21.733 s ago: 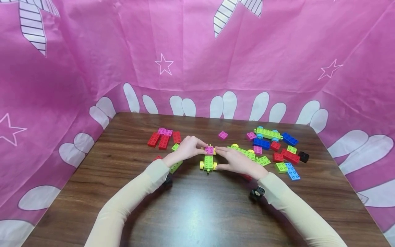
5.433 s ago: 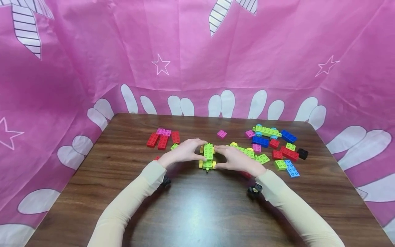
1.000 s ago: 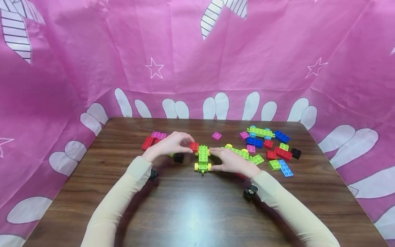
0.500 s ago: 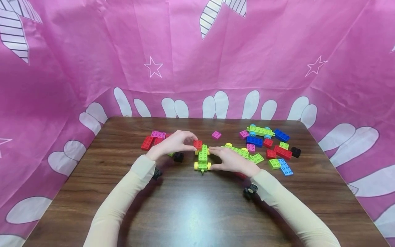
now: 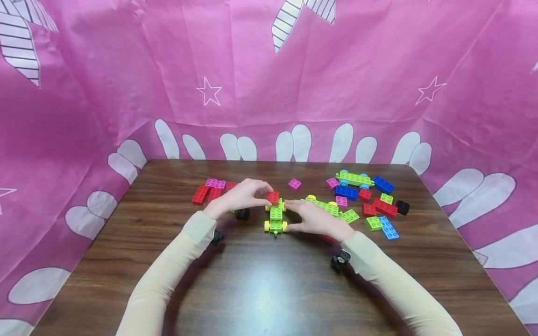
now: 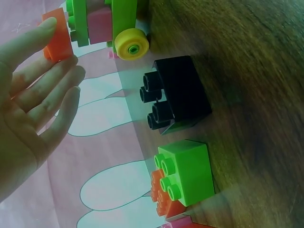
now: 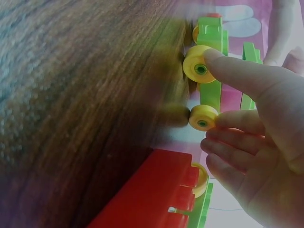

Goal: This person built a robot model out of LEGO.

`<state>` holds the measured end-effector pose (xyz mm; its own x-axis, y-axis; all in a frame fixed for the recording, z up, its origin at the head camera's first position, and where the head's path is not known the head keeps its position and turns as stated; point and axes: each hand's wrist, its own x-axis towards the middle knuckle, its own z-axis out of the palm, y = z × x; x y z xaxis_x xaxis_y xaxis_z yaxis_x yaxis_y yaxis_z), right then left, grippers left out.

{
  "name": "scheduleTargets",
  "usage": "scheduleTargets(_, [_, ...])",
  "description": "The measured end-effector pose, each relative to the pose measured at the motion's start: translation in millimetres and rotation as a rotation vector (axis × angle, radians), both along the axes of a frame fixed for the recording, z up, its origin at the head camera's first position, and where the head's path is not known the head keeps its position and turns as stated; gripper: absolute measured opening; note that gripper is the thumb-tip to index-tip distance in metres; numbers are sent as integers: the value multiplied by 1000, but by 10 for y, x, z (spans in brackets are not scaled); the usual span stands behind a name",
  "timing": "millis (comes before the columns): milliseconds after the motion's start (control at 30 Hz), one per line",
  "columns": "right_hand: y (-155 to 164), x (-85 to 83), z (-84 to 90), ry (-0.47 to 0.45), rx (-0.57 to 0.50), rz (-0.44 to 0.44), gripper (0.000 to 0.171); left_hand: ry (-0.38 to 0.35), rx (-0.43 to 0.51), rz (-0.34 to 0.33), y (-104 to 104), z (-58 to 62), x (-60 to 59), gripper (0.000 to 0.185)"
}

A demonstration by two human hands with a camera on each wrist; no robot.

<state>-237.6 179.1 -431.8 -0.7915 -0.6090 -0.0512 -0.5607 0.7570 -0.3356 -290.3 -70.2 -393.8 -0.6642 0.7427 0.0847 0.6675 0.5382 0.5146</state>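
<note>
Red block held over the far end of the little green car.

Left hand [image 5: 239,196] pinching a small red block [image 5: 273,197] at the fingertips, right at the far end of the green car [image 5: 276,217] with yellow wheels. Car sitting in the middle of the brown table [image 5: 269,280], long way pointing from near to far, between both hands. Right hand [image 5: 313,217] gripping the car from its right side, thumb on the near yellow wheel [image 7: 200,69] and fingers by the far one. Red block just left of the car's middle line, touching or nearly touching the top, hard to tell which. Black block [image 6: 178,94] and green block [image 6: 187,172] lying under the left hand. More loose blocks [image 5: 370,200] off to the right.
</note>
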Motion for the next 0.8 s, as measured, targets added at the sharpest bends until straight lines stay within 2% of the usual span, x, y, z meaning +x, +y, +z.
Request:
scheduleTargets(333, [-18,8,9,0,-5,1,71,-44,-3,13,24,-35,19,37])
scheduleTargets(800, [-9,17,13,-2,-5,-7,71,6,-23,11,71,-43,28,35])
